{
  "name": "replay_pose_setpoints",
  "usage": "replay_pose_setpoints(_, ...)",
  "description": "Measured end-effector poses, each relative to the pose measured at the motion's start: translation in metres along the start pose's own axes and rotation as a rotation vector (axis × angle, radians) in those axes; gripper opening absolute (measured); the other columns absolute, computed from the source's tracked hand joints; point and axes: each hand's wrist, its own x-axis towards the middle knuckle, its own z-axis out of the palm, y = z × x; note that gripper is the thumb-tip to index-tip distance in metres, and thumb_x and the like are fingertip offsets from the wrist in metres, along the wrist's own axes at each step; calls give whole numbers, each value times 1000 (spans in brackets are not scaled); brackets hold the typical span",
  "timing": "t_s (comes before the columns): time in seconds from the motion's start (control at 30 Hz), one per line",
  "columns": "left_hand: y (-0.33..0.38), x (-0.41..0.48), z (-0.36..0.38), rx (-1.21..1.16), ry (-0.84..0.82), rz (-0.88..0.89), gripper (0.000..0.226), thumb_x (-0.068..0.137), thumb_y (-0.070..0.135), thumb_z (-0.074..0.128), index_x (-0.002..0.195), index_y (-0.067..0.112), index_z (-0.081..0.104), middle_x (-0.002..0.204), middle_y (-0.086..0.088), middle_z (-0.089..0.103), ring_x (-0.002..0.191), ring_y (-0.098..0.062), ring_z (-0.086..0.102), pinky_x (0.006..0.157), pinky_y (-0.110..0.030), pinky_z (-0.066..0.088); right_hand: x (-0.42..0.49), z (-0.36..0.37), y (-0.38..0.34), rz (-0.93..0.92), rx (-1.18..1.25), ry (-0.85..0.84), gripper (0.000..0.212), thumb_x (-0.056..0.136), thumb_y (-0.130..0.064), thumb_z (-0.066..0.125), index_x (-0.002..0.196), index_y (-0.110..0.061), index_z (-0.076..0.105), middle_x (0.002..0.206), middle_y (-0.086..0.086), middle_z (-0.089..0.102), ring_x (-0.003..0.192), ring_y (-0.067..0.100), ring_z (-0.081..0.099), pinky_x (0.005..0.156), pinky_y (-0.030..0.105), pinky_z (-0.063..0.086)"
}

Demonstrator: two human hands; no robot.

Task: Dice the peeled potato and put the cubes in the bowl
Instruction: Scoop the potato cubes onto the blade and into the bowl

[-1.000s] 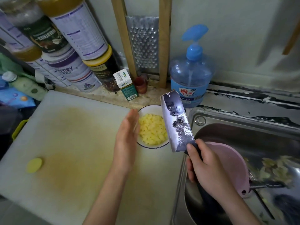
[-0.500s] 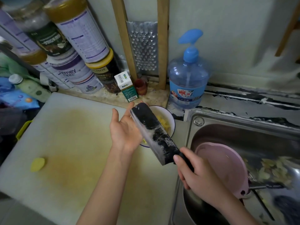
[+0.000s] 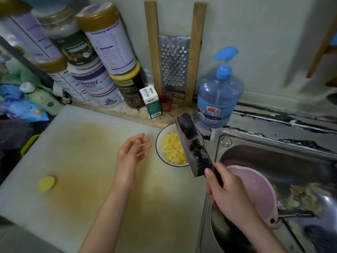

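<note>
White plastic chopping board [image 3: 91, 207], white round bowl [image 3: 158, 141] of yellow potato cubes [image 3: 173, 150] at its far-right edge. Right hand [image 3: 229, 194] grips the dark cleaver [image 3: 193, 145] above: a dip could tip the bowl. Left hand [image 3: 131, 154] spread. One yellow slice [image 3: 46, 183] lies uncut.

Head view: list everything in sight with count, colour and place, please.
cutting board: 1, white, stained yellow, counter left.
potato slice: 1, yellow, board's near-left.
bowl: 1, white, at board's far-right corner.
potato cubes: many, yellow, in bowl.
cleaver: 1, dark, above bowl.
canisters: several, white-purple, stacked back left.
box: 1, white-green, beside canisters.
grater: 1, metal, wood-framed, against wall.
pump bottle: 1, blue, behind bowl.
sink: 1, steel, right.
basin: 1, pink, in sink.
left hand: 1, open, over board beside bowl.
right hand: 1, holds cleaver handle.
</note>
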Motion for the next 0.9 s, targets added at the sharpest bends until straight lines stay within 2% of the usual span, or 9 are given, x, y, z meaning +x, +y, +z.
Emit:
replay_pose_setpoints(0.1, -12, -4, -33, 182, -13, 120, 19, 99, 4, 45, 107, 9, 62, 96, -5, 69, 71, -9, 64, 70, -24, 51, -5, 17, -13, -13, -38, -10, 21, 96, -29, 46, 77, -20, 48, 60, 9, 56, 43, 14, 54, 50, 41, 45)
replay_pose_setpoints(0.17, -25, -4, -59, 324, -24, 174, 20, 96, 2, 49, 102, 15, 63, 91, -2, 69, 67, -7, 64, 70, -25, 52, -9, 33, -20, -22, -54, -7, 20, 96, -28, 47, 77, -21, 49, 60, 8, 57, 44, 16, 53, 50, 42, 46)
replay_pose_setpoints(0.3, -50, 0, -120, 553, -30, 203, 26, 92, 4, 59, 94, 30, 62, 84, 7, 70, 71, -11, 66, 68, -20, 49, -22, 75, -30, -26, -107, 0, 22, 95, -27, 50, 75, -20, 50, 58, 7, 57, 43, 18, 53, 52, 43, 47)
replay_pose_setpoints(0.47, -71, 8, -177, 779, -126, 287, 21, 89, 7, 62, 106, 16, 69, 94, 2, 69, 75, -11, 63, 72, -24, 50, -41, 131, -33, -67, -265, 74, 22, 94, -26, 52, 74, -31, 48, 54, 0, 54, 44, 11, 49, 50, 37, 44)
replay_pose_setpoints(0.6, -86, 30, -160, 899, -373, 430, 23, 89, 13, 63, 111, 12, 70, 104, -8, 65, 90, -24, 64, 82, -32, 51, -70, 152, -32, 15, -300, 157, 16, 93, -30, 51, 78, -25, 51, 55, 8, 53, 45, 20, 50, 50, 43, 45)
replay_pose_setpoints(0.73, -91, 44, -108, 1013, -589, 678, 34, 93, 22, 57, 125, 14, 62, 116, -8, 55, 108, -25, 50, 91, -35, 43, -91, 157, -39, 50, -340, 250, 18, 93, -32, 49, 77, -25, 51, 57, 7, 54, 46, 18, 50, 50, 41, 44)
replay_pose_setpoints(0.9, -96, 52, -69, 1197, -768, 882, 37, 96, 17, 48, 131, 10, 55, 126, -9, 49, 117, -26, 43, 95, -33, 36, -103, 155, -41, 88, -336, 376, 17, 92, -33, 49, 76, -27, 50, 57, 5, 54, 47, 20, 52, 53, 42, 46)
